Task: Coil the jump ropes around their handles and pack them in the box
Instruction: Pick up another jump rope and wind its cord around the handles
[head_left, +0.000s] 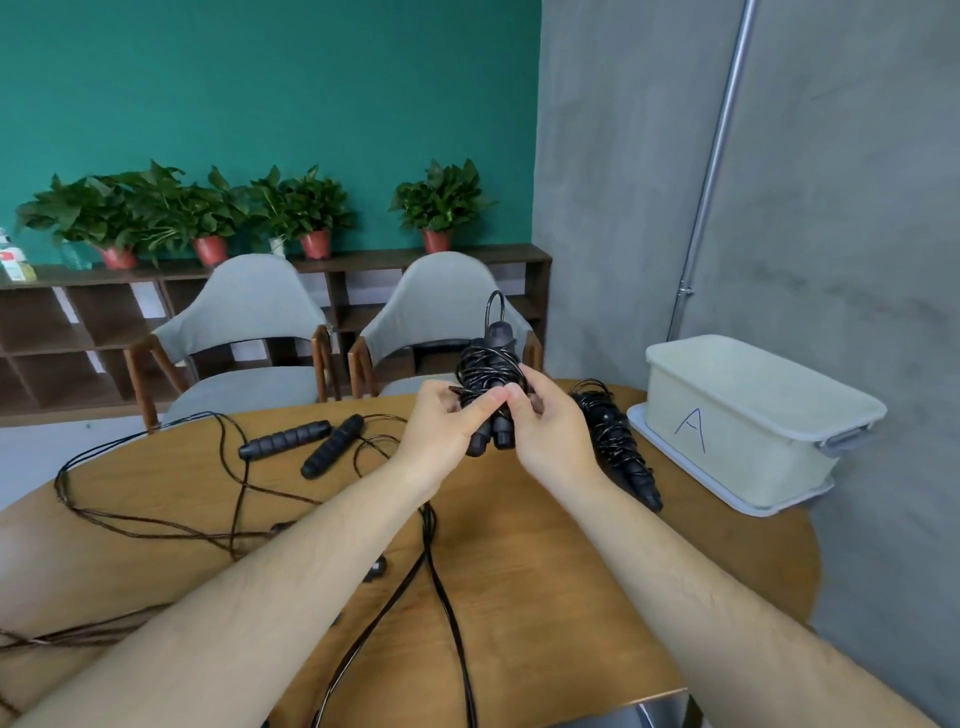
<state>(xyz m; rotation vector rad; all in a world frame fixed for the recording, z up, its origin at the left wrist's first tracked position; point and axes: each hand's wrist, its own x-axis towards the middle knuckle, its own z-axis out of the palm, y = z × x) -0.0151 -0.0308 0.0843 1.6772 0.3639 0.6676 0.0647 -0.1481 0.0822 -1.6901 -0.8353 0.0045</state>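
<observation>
My left hand (448, 422) and my right hand (545, 425) both grip a black jump rope bundle (488, 370), held upright above the table, its cord wound around the paired handles. A second coiled jump rope (613, 435) lies on the table just right of my right hand. Two loose black handles (311, 441) lie to the left, their thin cord (156, 519) sprawled over the table. More cord (441, 597) runs toward me between my forearms. The white box (737, 431), marked "A", stands at the right with its lid on.
The round wooden table (545, 571) ends close behind the box. Two grey chairs (249, 332) stand at the far side. A low shelf with potted plants (311, 218) lines the green wall. A grey concrete wall (831, 208) rises on the right.
</observation>
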